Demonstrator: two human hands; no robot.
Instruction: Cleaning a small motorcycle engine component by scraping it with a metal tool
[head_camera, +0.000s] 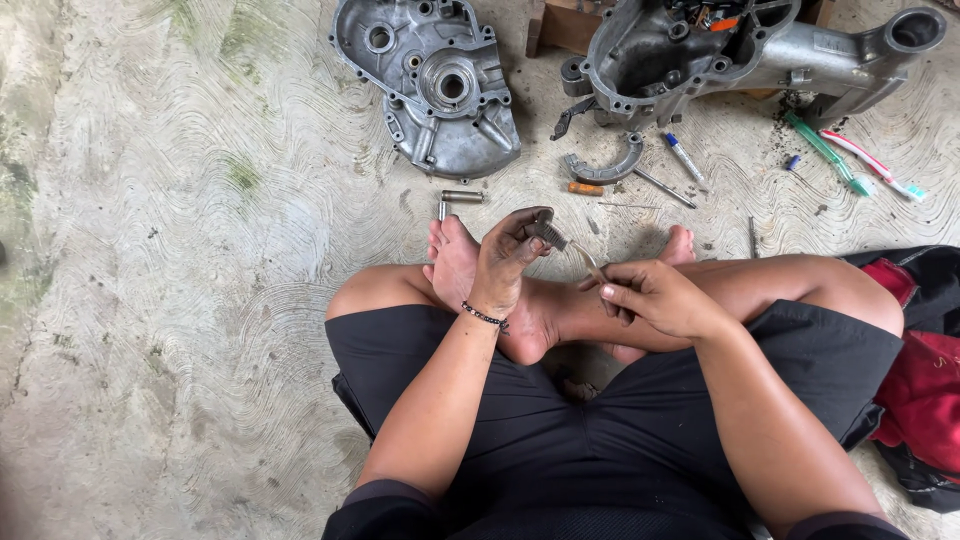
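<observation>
Cleaning a small part over crossed legs

I see the left hand (508, 262) pinching a small grey toothed part (545, 233), the right hand (655, 297) pressed around a thin wire tool (588, 262) touching it (tip hard to see). I'd brace both wrists on the legs, above the concrete floor (180, 250).

engine cover (432, 85) | crankcase (720, 55) | toothbrushes (850, 160) | red cloth (925, 390) | brake shoe (603, 165)
</observation>
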